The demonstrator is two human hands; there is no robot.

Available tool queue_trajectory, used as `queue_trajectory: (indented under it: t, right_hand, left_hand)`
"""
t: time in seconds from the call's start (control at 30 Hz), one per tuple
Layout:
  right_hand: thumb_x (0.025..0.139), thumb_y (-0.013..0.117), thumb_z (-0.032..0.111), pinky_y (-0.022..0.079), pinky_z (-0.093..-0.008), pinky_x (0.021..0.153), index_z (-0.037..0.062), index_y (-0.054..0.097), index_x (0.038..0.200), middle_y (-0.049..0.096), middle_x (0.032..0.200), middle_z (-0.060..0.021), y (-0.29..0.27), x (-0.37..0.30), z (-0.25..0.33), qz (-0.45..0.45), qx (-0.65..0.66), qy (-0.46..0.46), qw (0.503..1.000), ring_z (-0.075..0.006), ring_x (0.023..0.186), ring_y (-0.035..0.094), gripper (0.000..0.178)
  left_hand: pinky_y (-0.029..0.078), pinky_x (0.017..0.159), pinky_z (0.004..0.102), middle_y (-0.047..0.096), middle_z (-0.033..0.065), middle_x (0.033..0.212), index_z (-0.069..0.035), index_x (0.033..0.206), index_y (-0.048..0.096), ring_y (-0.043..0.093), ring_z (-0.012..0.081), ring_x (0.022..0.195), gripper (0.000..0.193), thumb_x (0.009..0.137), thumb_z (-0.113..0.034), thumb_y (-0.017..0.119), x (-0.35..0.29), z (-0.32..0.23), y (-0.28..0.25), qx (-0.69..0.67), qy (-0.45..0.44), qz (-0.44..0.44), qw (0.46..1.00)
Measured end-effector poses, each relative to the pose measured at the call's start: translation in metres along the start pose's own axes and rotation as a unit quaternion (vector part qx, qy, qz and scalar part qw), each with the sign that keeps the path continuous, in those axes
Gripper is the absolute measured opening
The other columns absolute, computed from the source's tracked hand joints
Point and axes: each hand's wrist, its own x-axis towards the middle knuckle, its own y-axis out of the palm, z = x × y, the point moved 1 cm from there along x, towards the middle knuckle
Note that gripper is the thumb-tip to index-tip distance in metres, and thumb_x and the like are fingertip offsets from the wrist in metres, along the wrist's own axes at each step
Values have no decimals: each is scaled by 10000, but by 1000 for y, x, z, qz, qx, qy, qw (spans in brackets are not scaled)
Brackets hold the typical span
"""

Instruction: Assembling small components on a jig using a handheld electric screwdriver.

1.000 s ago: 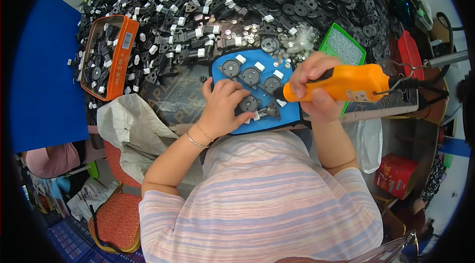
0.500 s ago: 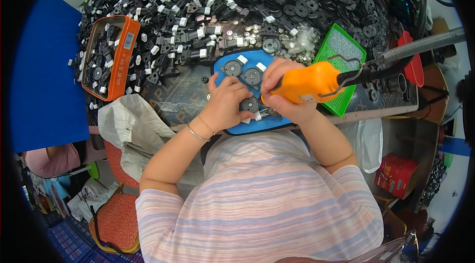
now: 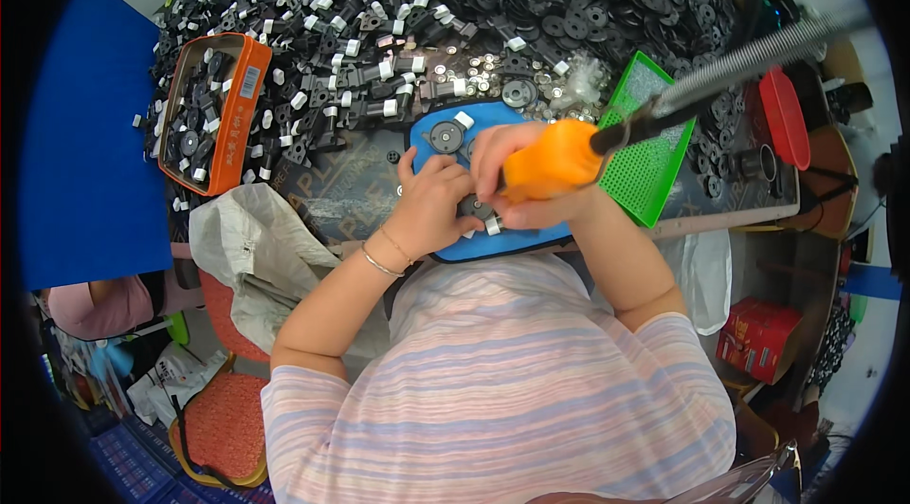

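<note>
My right hand (image 3: pixel 557 209) is wrapped round an orange electric screwdriver (image 3: pixel 553 161), its tip hidden by the hand and the tool's body. Beneath it, my left hand (image 3: pixel 436 201) grips a black round part (image 3: pixel 477 207) by its edge on a blue mat (image 3: pixel 523 237). Part of a white tab (image 3: pixel 493 225) shows beside that part. Another black wheel part (image 3: pixel 445 136) with a white tab lies farther back on the mat. A second one beside it is mostly covered by my right hand.
A large heap of black parts (image 3: pixel 379 20) with white tabs and discs fills the back. At left stands an orange-rimmed box (image 3: pixel 233 115) of parts; at right, a green tray (image 3: pixel 645 186) with small pieces. A coiled spring (image 3: pixel 749 58) and cable reach the screwdriver. Small silver pieces (image 3: pixel 469 68) lie beyond the mat.
My right hand has moved the screwdriver left and tilted it more upright over the black round part. The spring and cable swung with it. My left hand stays nearly in place.
</note>
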Motion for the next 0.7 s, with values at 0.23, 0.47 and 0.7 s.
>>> queue_trajectory:
  t: [0.23, 0.47, 0.7]
  right_hand:
    - [655, 748, 120, 449, -219, 505, 29, 601, 779, 570, 822, -88, -21, -19, 11, 55, 42, -52, 996, -130, 642, 531, 214]
    - [649, 768, 174, 436, -263, 590, 40, 601, 804, 556, 782, -63, -27, -30, 9, -64, 86, -48, 993, -150, 634, 515, 264]
    - [699, 751, 171, 450, -258, 558, 20, 588, 833, 523, 777, -90, -35, -27, 11, -13, 127, -45, 991, -155, 621, 533, 259]
  left_hand:
    - [163, 973, 571, 577, -18, 914, -125, 946, 649, 473, 193, 1027, 436, 546, -252, 771, 5, -7, -4, -7, 1, 17, 1000]
    - [150, 988, 566, 585, 3, 929, -91, 967, 637, 488, 209, 1001, 427, 580, -229, 754, 11, -20, -9, 4, -6, 28, 1000]
    - [143, 994, 571, 583, 13, 950, -92, 1007, 619, 492, 212, 1003, 426, 619, -226, 731, 7, -26, -6, 32, 2, 7, 999]
